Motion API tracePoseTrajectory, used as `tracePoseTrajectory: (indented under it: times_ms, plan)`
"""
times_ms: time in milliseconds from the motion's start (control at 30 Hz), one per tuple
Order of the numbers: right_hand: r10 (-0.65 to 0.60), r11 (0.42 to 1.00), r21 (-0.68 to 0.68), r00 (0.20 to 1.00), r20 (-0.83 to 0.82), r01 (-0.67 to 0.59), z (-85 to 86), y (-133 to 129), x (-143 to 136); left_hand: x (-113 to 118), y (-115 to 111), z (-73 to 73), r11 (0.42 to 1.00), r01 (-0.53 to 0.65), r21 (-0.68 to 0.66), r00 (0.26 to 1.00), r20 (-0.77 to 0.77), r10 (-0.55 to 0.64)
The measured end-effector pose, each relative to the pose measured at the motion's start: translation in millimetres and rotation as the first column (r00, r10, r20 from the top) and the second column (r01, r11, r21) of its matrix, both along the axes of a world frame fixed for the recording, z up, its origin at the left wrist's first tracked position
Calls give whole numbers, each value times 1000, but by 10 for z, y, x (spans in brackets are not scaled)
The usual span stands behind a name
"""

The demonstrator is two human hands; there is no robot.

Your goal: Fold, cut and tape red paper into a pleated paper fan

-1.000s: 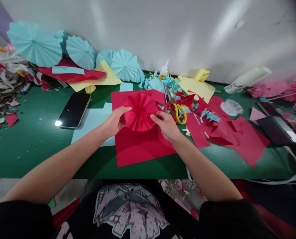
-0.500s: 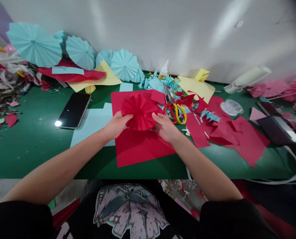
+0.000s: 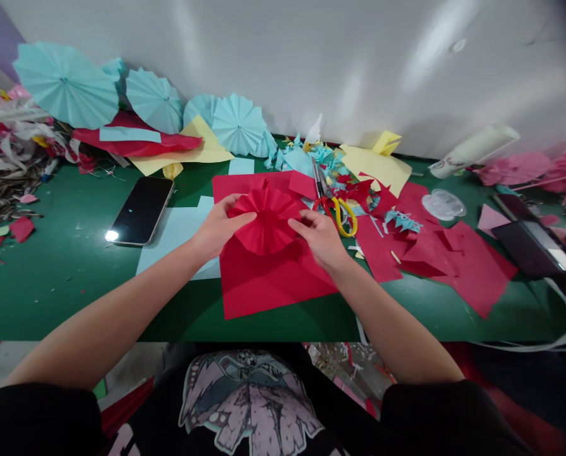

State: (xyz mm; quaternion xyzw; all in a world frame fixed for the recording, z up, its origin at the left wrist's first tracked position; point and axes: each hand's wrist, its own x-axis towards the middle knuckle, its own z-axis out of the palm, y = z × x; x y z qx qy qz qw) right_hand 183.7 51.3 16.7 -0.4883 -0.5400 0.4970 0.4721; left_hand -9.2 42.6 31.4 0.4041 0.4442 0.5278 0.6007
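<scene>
Between my hands is a round red paper rosette, pleated in folds that fan out from its centre. My left hand pinches its left edge, thumb on top. On the opposite edge, my right hand grips it with thumb and fingers. Beneath it lies a red paper sheet, partly over a light blue sheet. Scissors with red and yellow handles lie just beyond my right hand, whose fingers partly hide the red handle.
Light blue paper rosettes lean on the wall at the back. A phone lies to the left. Red paper scraps and a clear round lid are on the right. Yellow paper sits behind the scissors.
Both hands have shifted their grip on the rosette's edges, the left fingers now higher at its upper left. The rosette sits slightly lower and looks a little more spread.
</scene>
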Motion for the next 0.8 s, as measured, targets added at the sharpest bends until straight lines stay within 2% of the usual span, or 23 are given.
tracePoseTrajectory:
  times_ms: [133,267,433,500,600,700,800]
  plan:
    - [51,994,-89,986,-158,-66,45,-39,-27,-12,-19,-11,990,140,8,979,-152,-137]
    - [44,970,-211,946,-320,-117,104,-65,-62,-10,-41,-46,983,179,28,951,-259,-166]
    - [48,943,-284,914,-402,-175,121,-68,-84,3,-59,-81,969,236,67,910,-366,-196]
    - [31,939,-298,908,-417,-170,119,-67,-86,13,-56,-94,974,219,66,916,-357,-182]
    - [32,943,-289,908,-418,-166,129,-75,-86,31,-36,-117,990,128,67,955,-277,-104]
    - [72,937,-304,945,-318,-174,149,-93,-88,45,-18,-142,997,14,79,985,-173,0]
    - [69,943,-301,968,-239,-142,138,-96,-89,50,-24,-143,996,9,87,995,-101,0]
